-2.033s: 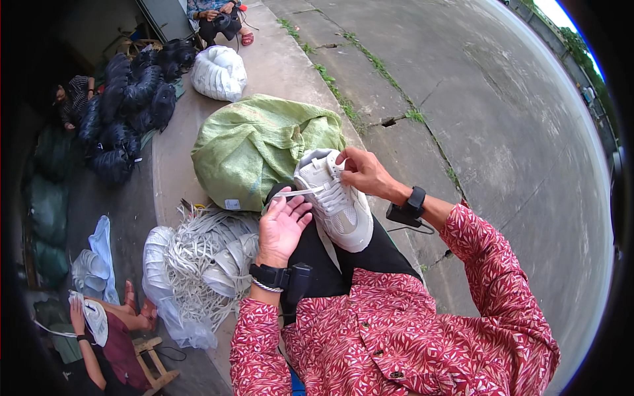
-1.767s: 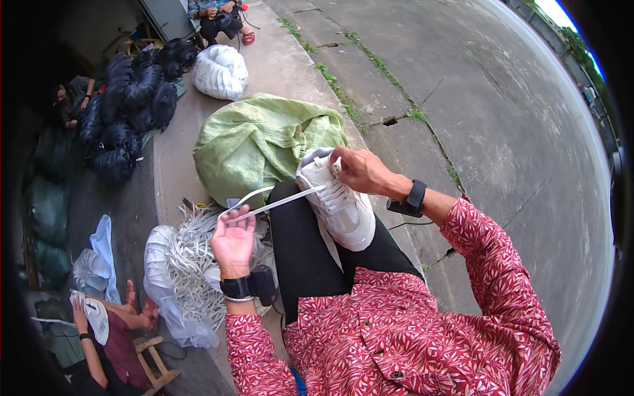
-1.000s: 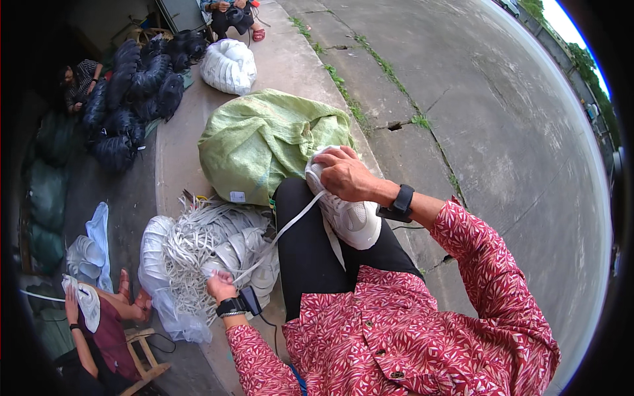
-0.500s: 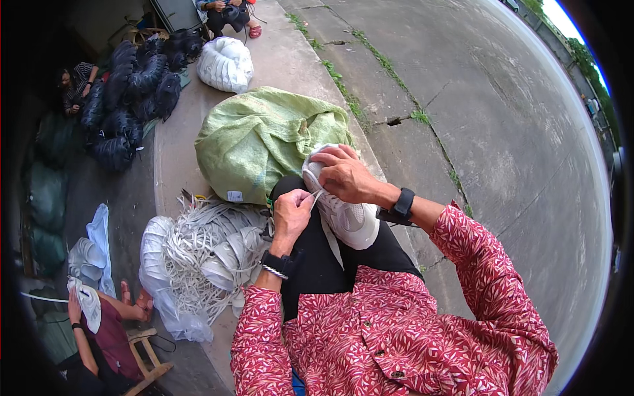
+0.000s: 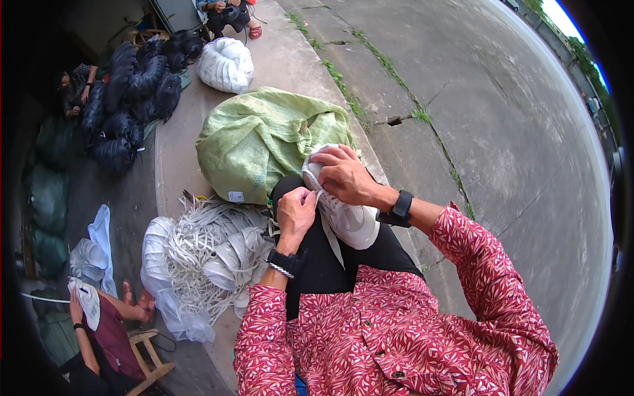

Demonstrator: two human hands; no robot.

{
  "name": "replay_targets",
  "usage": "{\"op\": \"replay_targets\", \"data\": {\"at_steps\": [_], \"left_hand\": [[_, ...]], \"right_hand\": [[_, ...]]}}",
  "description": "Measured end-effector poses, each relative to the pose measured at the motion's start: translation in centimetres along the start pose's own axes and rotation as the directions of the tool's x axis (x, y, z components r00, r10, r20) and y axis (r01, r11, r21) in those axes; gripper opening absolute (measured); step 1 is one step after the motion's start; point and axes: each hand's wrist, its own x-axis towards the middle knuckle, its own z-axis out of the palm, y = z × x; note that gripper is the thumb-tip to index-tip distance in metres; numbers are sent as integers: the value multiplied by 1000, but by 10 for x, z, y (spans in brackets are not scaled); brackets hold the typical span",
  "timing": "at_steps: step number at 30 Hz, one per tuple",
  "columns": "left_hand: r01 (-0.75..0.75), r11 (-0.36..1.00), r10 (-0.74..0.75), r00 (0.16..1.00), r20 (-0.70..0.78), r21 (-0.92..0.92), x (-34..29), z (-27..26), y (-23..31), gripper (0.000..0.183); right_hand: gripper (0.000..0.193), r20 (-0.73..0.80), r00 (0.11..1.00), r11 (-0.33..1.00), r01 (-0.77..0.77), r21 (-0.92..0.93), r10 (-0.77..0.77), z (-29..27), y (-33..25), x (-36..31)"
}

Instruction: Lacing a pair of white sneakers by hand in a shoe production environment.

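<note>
A white sneaker (image 5: 348,218) rests on my knee, over black trousers. My right hand (image 5: 345,175) grips its upper part from above. My left hand (image 5: 297,210) is pinched on a white shoelace (image 5: 317,200) right at the shoe's side, fingers closed around the lace end. Both wrists wear dark bands. My sleeves are red with a white leaf print.
A pile of white shoes and laces in a clear bag (image 5: 198,254) lies at my left. A big green sack (image 5: 264,138) sits ahead, a white sack (image 5: 226,64) and black bundles (image 5: 132,99) beyond. Another person (image 5: 105,330) sits lower left. Cracked concrete spreads to the right.
My left hand pulled the lace far out to the lower left, then came back up to the shoe. My right hand stayed on the sneaker.
</note>
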Motion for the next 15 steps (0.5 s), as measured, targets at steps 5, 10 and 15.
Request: {"op": "replay_targets", "data": {"at_steps": [5, 10, 15], "left_hand": [[-37, 989, 40, 999, -18, 145, 4, 2, 18, 22], [-148, 979, 131, 983, 128, 139, 10, -8, 12, 19], [-159, 937, 111, 980, 164, 311, 6, -16, 24, 12]], "right_hand": [[6, -33, 999, 1000, 0, -8, -1, -2, -5, 2], [7, 29, 1000, 1000, 8, -23, -8, -5, -1, 4], [3, -53, 998, 999, 29, -32, -31, 1, -3, 2]]}}
